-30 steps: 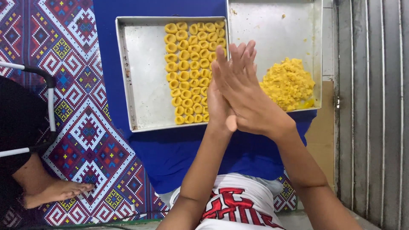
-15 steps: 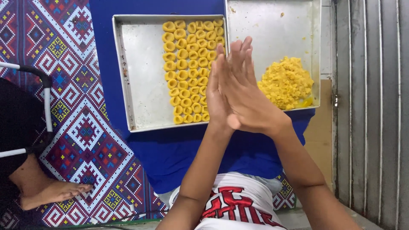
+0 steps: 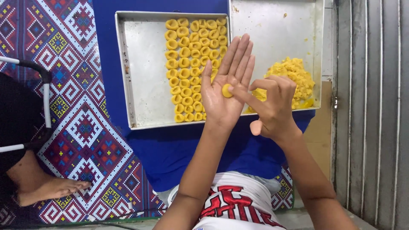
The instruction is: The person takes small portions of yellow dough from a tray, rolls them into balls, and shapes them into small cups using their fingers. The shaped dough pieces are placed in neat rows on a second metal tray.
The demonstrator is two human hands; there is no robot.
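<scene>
Head view — right hand [image 3: 272,106] pokes dough ball [image 3: 227,90] on left palm [image 3: 223,91].

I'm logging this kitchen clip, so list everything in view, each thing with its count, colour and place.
dough ball: one, yellow, on the left palm
shaped pieces: many, yellow, rows in the left tray
left tray: one, metal, on the blue cloth
right tray: one, metal, beside the left tray
dough heap: one, yellow, in the right tray
blue cloth: one, under the trays
patterned mat: one, multicoloured, left
another person's foot: one, lower left
left hand: open, palm up
right hand: finger on the dough ball
</scene>
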